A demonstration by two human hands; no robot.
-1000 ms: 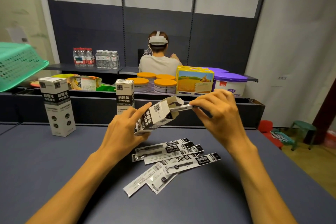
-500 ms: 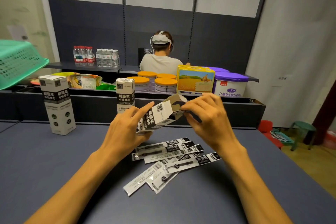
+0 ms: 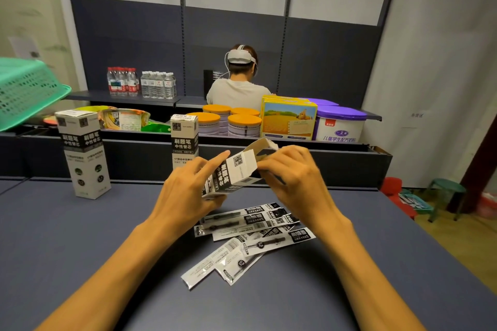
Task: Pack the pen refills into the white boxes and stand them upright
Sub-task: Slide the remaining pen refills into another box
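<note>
My left hand [image 3: 188, 191] grips a white and black refill box [image 3: 236, 173], tilted with its open flap end up and to the right, above the dark table [image 3: 80, 250]. My right hand [image 3: 293, 183] pinches the box's open end at the flap; any refill there is hidden by my fingers. Several packaged pen refills [image 3: 250, 234] lie loose on the table just below my hands. Two more white boxes stand upright: a large one [image 3: 82, 153] at the left and a slimmer one [image 3: 185, 140] behind my left hand.
A green basket [image 3: 24, 91] juts in at the left. Behind the table a shelf holds orange-lidded cans [image 3: 231, 122], a yellow box [image 3: 287, 118], a purple-lidded tub [image 3: 340, 123] and water bottles [image 3: 141, 83]. A person [image 3: 239, 83] sits beyond, back turned. Stools stand at the right.
My right hand has come in from holding a refill at the box's mouth to pinching the box's open end; the refill no longer shows. My left hand keeps its hold.
</note>
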